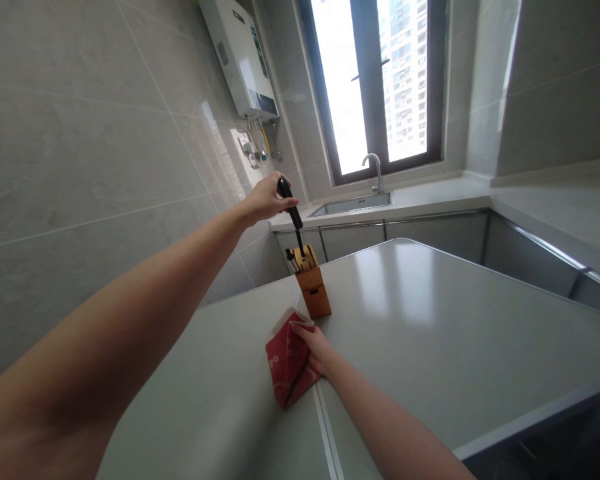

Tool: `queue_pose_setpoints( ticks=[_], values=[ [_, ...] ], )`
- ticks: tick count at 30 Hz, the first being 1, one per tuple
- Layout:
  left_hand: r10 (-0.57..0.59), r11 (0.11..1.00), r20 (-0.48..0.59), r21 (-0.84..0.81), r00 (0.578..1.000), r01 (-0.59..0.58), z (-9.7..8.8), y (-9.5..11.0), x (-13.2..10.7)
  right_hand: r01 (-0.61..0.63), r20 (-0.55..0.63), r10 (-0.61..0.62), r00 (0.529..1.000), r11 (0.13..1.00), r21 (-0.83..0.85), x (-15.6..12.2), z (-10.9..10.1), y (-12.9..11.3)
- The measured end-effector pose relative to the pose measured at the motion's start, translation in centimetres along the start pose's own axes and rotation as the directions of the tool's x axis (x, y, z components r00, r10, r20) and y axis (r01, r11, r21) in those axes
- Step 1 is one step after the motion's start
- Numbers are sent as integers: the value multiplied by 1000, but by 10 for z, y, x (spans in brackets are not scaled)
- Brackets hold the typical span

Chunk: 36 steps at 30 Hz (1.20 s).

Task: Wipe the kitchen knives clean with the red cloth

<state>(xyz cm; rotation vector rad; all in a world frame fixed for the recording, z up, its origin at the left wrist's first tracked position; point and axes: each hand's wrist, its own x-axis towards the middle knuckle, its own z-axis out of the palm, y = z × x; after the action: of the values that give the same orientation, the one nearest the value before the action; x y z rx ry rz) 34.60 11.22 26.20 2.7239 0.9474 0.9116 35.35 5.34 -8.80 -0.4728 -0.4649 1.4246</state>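
Your left hand point(271, 197) has its fingers closed around the handle of a black-handled tool point(295, 216), held above the wooden knife block point(315, 293). The tool's narrow dark lower part meets the top of the block; the depth of insertion cannot be told. The block stands on the white counter point(385, 373), beside the seam point(325, 420) between its two panels. Note the smaller handles point(290, 256) projecting from the block's left side, close to the tool. Your right hand point(317, 348) grips a folded red cloth point(286, 367) between thumb and fingers, just in front of the block and covering part of the seam. Your left forearm point(180, 267) obstructs the view of the counter's left portion. Beyond the counter, observe the sink point(325, 209), the faucet point(379, 175) and the window point(373, 100); the water heater point(240, 57) hangs upper left.
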Motion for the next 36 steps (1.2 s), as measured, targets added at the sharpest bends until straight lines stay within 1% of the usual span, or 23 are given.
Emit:
queue_pose_setpoints(
  ticks=[3, 6, 9, 10, 12, 14, 16, 18, 19, 21, 23, 25, 26, 28, 29, 31, 32, 34, 36],
  values=[
    [-14, 995, -94, -104, 996, 4, -12, -1, -4, -9, -1, 9, 1000, 1000, -3, 1, -1, 1],
    [3, 958, -171, -281, 985, -52, -21, -1, -5, 0, -5, 0, 1000, 1000, 11, 0, -1, 1],
    [-23, 881, -267, -461, 963, -107, -34, -2, -3, -10, -13, 10, 1000, 1000, 24, -2, 2, -1],
    [-43, 851, -298, -511, 954, -122, -40, -4, -3, -12, -15, 13, 1000, 1000, 27, -3, 3, -1],
    [-39, 782, -343, -595, 939, -185, -55, -11, -3, -11, -20, 11, 1000, 1000, 27, -4, 3, -2],
    [-20, 718, -384, -648, 923, -254, -71, -22, -7, -8, -20, 9, 1000, 1000, 18, -5, 3, -3],
    [-42, 689, -443, -662, 895, -296, -87, -38, -15, -19, -15, 19, 1000, 1000, 1, -5, 2, -3],
    [-116, 682, -529, -658, 841, -320, -99, -58, -28, -27, -10, 27, 1000, 1000, -10, -5, 2, -3],
    [-150, 677, -575, -652, 804, -340, -103, -69, -36, -26, -10, 26, 1000, 1000, -11, -5, 2, -3],
    [-192, 661, -609, -660, 769, -358, -104, -91, -57, -22, -15, 22, 1000, 1000, -14, -5, 3, -4],
    [-276, 651, -633, -677, 723, -344, -96, -110, -82, -29, -20, 28, 999, 999, -23, -6, 4, -5],
    [-377, 662, -683, -671, 626, -334, -81, -126, -111, -42, -16, 42, 999, 999, -31, -7, 4, -5],
    [-416, 671, -694, -670, 587, -316, -72, -132, -125, -49, -6, 49, 999, 998, -33, -7, 4, -6],
    [-498, 680, -718, -671, 486, -294, -52, -142, -155, -62, 15, 62, 998, 997, -48, -8, 3, -6],
    [-533, 672, -709, -686, 461, -278, -42, -147, -169, -67, 16, 68, 998, 996, -58, -8, 2, -5],
    [-619, 646, -696, -715, 365, -267, -22, -158, -194, -69, 27, 71, 997, 995, -69, -7, 1, -5],
    [-652, 633, -684, -729, 329, -260, -12, -163, -206, -66, 31, 69, 997, 995, -73, -7, 0, -4],
    [-707, 595, -648, -762, 284, -255, 8, -173, -227, -55, 37, 58, 998, 996, -77, -6, -1, -3],
    [-767, 546, -588, -808, 257, -221, 28, -182, -244, -35, 19, 37, 999, 996, -76, -4, -2, -1]
  ],
)
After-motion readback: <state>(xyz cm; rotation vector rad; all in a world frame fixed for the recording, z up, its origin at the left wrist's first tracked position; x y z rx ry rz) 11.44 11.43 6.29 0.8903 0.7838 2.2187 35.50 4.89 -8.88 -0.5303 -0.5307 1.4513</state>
